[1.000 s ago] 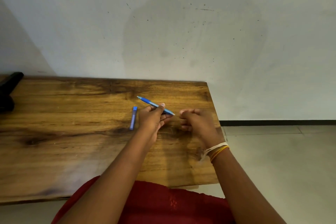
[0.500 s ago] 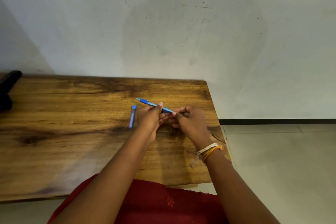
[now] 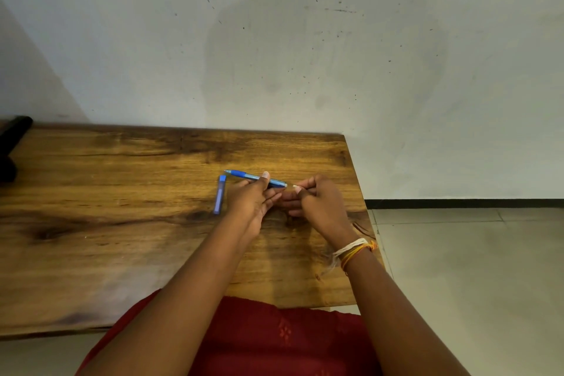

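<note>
Blue plastic marks the work in hand: a mechanical pencil point(image 3: 254, 178) held nearly level above the wooden worktop point(image 3: 122, 223), its pointed tip aimed away to the left and its blunt rear end turned to the right. The left hand point(image 3: 250, 201) grips the pencil around the rear half of the barrel, thumb laid over the top and fingers curled beneath, which leaves the rear end bare and steady for the other hand. Just off that rear end, close but apart from it, the right hand point(image 3: 320, 204) pinches a small white piece point(image 3: 295, 185) between thumb and forefinger, the other fingers folded into the palm. The piece is too small to name with certainty, though it looks like the pencil's end cap or eraser. Holding it in line with the barrel suggests it belongs on that end. A slim blue lead case point(image 3: 219, 194) lies flat on the wood just left of the pencil's tip, beside the left hand and within easy reach, which fits a refill job. Both forearms reach forward and converge on the pencil, wrists low over the wood. The right wrist wears white and orange threads point(image 3: 354, 250). A dark object point(image 3: 12, 143) sits well to the left of the pencil, at the worktop's far edge.
</note>
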{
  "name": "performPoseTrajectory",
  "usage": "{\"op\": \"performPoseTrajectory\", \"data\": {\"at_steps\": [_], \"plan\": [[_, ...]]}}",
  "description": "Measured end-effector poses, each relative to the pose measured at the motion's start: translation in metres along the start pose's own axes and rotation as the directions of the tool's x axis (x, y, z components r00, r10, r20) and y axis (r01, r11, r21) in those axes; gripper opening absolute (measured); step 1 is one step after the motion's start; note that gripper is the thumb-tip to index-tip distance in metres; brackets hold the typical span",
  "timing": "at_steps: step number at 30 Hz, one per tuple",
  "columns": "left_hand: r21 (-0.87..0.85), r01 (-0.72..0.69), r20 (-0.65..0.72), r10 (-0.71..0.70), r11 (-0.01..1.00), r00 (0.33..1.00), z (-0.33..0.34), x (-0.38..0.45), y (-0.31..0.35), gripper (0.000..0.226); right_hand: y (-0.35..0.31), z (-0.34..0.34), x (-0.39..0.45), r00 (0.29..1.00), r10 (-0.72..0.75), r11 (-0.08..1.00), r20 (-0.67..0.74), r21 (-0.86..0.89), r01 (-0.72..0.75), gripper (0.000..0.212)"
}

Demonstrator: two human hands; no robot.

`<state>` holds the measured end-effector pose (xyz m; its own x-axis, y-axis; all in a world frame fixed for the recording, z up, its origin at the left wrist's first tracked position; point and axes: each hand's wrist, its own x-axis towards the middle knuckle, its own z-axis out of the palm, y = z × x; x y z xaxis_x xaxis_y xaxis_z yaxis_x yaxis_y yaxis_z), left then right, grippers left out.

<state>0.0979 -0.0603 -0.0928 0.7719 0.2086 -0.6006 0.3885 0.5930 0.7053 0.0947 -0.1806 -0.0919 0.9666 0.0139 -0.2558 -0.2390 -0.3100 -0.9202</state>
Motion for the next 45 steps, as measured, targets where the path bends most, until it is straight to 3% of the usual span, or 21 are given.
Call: {"op": "performPoseTrajectory", "data": {"at_steps": [4, 7, 13, 23, 33, 45], "plan": [[0.119, -0.023, 0.048, 0.017, 0.993, 0.999, 0.000, -0.001, -0.005, 0.007, 0.000, -0.011, 0.004, 0.977, -0.157, 0.953, -0.147, -0.283, 0.111, 0.008], [0.260, -0.065, 0.062, 0.050, 0.963, 0.997, -0.002, 0.000, -0.007, 0.005, 0.005, -0.025, 0.008, 0.944, -0.202, 0.920, -0.260, -0.382, 0.092, 0.006], [0.532, -0.182, 0.050, 0.184, 0.827, 0.982, -0.007, 0.001, -0.007, 0.005, 0.014, -0.043, 0.014, 0.935, -0.063, 0.940, -0.348, -0.335, -0.062, 0.010], [0.717, -0.278, 0.102, 0.299, 0.639, 0.949, -0.014, 0.002, -0.004, 0.018, 0.013, -0.037, 0.017, 0.942, 0.030, 0.948, -0.335, -0.289, -0.133, 0.016], [0.756, -0.258, 0.088, 0.297, 0.602, 0.951, -0.014, 0.002, -0.004, 0.022, 0.013, -0.042, 0.020, 0.926, 0.125, 0.967, -0.356, -0.164, -0.193, 0.012], [0.807, -0.240, 0.045, 0.350, 0.540, 0.936, -0.006, 0.000, -0.013, 0.026, 0.015, -0.049, 0.022, 0.929, 0.139, 0.958, -0.344, -0.190, -0.214, 0.014]]}}
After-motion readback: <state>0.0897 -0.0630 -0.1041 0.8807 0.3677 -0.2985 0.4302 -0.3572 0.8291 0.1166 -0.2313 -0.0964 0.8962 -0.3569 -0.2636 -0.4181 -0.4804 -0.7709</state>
